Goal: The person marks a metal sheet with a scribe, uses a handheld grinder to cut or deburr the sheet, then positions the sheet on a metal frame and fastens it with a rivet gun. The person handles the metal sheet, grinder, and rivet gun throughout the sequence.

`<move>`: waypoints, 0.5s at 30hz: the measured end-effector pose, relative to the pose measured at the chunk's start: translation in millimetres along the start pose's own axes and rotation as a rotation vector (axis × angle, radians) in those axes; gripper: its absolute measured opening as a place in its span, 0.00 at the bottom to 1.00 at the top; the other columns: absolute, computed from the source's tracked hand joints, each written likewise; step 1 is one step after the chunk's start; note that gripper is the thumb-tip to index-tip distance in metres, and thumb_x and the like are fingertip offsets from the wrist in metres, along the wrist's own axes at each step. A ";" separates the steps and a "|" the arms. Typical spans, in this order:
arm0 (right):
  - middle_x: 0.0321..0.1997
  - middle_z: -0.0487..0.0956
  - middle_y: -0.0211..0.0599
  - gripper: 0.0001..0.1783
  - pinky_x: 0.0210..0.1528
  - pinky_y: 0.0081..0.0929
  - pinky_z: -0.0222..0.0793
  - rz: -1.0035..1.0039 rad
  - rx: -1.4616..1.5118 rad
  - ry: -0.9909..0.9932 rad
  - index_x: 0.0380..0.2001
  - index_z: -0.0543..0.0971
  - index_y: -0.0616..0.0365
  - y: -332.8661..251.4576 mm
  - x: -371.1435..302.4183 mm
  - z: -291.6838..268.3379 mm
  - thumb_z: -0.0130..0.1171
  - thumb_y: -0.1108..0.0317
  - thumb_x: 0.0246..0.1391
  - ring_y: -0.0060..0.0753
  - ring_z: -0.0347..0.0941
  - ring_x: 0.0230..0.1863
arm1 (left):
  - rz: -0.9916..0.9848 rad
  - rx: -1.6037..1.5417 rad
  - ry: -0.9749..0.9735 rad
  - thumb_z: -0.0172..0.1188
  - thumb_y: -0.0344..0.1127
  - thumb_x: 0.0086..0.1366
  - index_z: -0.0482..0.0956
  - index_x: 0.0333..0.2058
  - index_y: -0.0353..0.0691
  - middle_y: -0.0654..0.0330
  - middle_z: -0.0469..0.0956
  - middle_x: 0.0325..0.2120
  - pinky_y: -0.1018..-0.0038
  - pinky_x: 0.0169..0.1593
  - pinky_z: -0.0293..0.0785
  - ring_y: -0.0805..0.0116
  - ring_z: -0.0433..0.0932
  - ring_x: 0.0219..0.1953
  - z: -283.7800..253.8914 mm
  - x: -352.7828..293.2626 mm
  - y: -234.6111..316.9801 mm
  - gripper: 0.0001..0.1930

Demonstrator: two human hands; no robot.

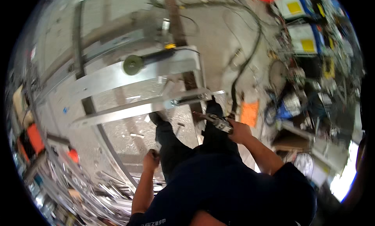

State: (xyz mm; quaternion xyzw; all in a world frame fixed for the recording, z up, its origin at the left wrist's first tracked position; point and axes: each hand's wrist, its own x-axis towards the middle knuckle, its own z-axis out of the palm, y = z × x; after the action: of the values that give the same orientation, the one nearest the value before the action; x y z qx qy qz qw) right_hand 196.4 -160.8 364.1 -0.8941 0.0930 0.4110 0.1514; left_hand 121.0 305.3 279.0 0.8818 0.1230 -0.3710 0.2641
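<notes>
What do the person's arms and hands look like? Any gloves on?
The shirt is dark blue, with short sleeves that leave the forearms bare. I see no gloves on the left hand or the right hand. Some white print shows on the shirt's left side.

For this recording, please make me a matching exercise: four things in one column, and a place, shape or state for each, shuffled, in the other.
Things
1. Power tool with a round disc
2. Metal hand tool
3. Orange sheet
4. Dark cable

Place, shape or state
A. In the right grip
B. Long and curving over the floor
C. Lying on the pale metal frame
D. Flat and roughly rectangular, to the right of the legs

Right pairs: 1-C, 2-A, 3-D, 4-B
</notes>
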 end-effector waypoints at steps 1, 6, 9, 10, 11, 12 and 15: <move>0.43 0.82 0.45 0.40 0.45 0.46 0.74 0.026 -0.014 -0.051 0.62 0.67 0.46 2.5 -13.3 16.9 0.62 0.59 0.41 0.52 0.79 0.44 | -0.001 -0.054 0.062 0.65 0.40 0.56 0.75 0.33 0.39 0.50 0.79 0.24 0.56 0.34 0.75 0.45 0.79 0.30 -2.4 3.2 4.1 0.13; 0.49 0.80 0.40 0.42 0.48 0.42 0.74 0.065 -0.125 -0.215 0.65 0.64 0.44 -10.2 -30.8 76.6 0.63 0.57 0.43 0.47 0.78 0.49 | 0.035 0.024 -0.069 0.66 0.40 0.54 0.74 0.34 0.39 0.50 0.78 0.27 0.57 0.37 0.74 0.46 0.79 0.33 -8.0 52.6 -30.0 0.15; 0.48 0.80 0.40 0.42 0.48 0.42 0.73 0.049 -0.116 -0.157 0.64 0.65 0.44 5.6 -22.8 115.8 0.63 0.57 0.43 0.47 0.78 0.48 | 0.212 0.059 0.062 0.67 0.39 0.51 0.74 0.35 0.39 0.50 0.78 0.32 0.57 0.40 0.74 0.46 0.78 0.38 28.4 87.0 -51.7 0.16; 0.48 0.80 0.40 0.41 0.48 0.42 0.74 0.047 -0.097 -0.131 0.64 0.65 0.44 12.8 -20.5 126.1 0.63 0.57 0.42 0.47 0.78 0.48 | 0.281 0.069 0.122 0.67 0.39 0.50 0.74 0.35 0.39 0.50 0.78 0.33 0.57 0.42 0.74 0.46 0.78 0.39 45.0 96.9 -58.8 0.17; 0.46 0.80 0.40 0.42 0.48 0.42 0.73 0.062 -0.043 -0.087 0.64 0.66 0.44 14.2 -17.8 134.7 0.64 0.59 0.41 0.47 0.78 0.47 | 0.299 0.154 0.145 0.66 0.37 0.47 0.74 0.35 0.40 0.51 0.78 0.33 0.57 0.42 0.74 0.45 0.77 0.39 50.3 104.7 -54.5 0.17; 0.45 0.81 0.41 0.42 0.48 0.42 0.73 0.092 -0.014 -0.037 0.63 0.67 0.45 15.6 -10.9 139.6 0.64 0.60 0.40 0.48 0.78 0.47 | 0.282 0.105 0.141 0.66 0.35 0.45 0.74 0.35 0.40 0.50 0.77 0.31 0.56 0.41 0.73 0.44 0.77 0.37 54.4 114.2 -58.7 0.17; 0.42 0.81 0.45 0.40 0.47 0.42 0.74 0.132 0.132 0.141 0.61 0.69 0.48 20.5 6.6 145.9 0.65 0.62 0.38 0.51 0.78 0.44 | 0.342 0.067 0.296 0.65 0.33 0.44 0.73 0.34 0.40 0.50 0.75 0.28 0.54 0.38 0.72 0.43 0.75 0.35 66.6 131.9 -69.1 0.16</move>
State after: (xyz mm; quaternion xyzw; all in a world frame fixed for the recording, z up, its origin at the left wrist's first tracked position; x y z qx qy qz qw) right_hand 91.5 -129.7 265.2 -0.9009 0.1890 0.3492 0.1754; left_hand 144.9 328.3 119.3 0.9429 -0.0034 -0.1912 0.2727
